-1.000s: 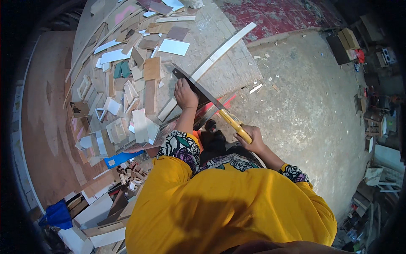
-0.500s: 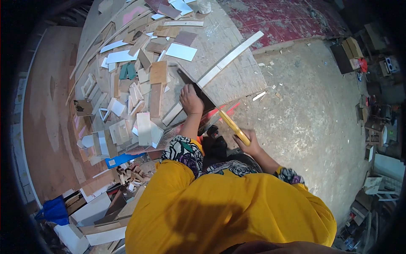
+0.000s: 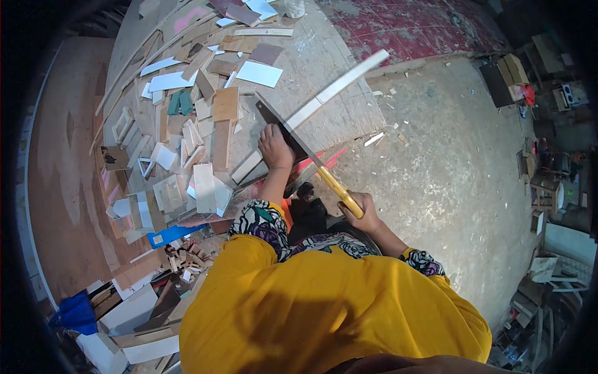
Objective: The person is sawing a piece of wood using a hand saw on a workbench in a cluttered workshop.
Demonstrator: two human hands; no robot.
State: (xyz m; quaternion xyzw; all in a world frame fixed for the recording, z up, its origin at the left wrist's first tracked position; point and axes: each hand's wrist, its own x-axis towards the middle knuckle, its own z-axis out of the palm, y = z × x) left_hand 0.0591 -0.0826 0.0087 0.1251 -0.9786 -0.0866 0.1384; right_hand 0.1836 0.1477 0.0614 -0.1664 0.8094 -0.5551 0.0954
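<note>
- In the head view, a pale wood strip [image 3: 350, 82] lies slanted across the surface [image 3: 308, 53]. It is long and thin, and the surface seems to hold it up from below.
- The left hand [image 3: 275, 148] is on top of the strip, near its lower end. Its fingers are bent close together and curl over the wood. I think this stops the strip from sliding or rolling. I cannot tell how hard it pushes, or where the thumb is.
- The right hand [image 3: 362, 210] is wrapped around the end of the yellow handle [image 3: 334, 185] of a saw [image 3: 300, 143]. Holding it at the end seems to leave room for the arm to push and pull.
- The saw goes across the strip, just beside the left hand. Its handle sticks out past the edge of the surface, over the person's side, so the right hand has free space. I cannot tell how deep the saw is in the wood.
- Lots of scraps lie in a messy pile to the left, like a white flat piece [image 3: 260, 73], a brown block [image 3: 225, 104] and green bits [image 3: 180, 103]. They sit apart from the saw, so they do not seem to be in its way.
</note>
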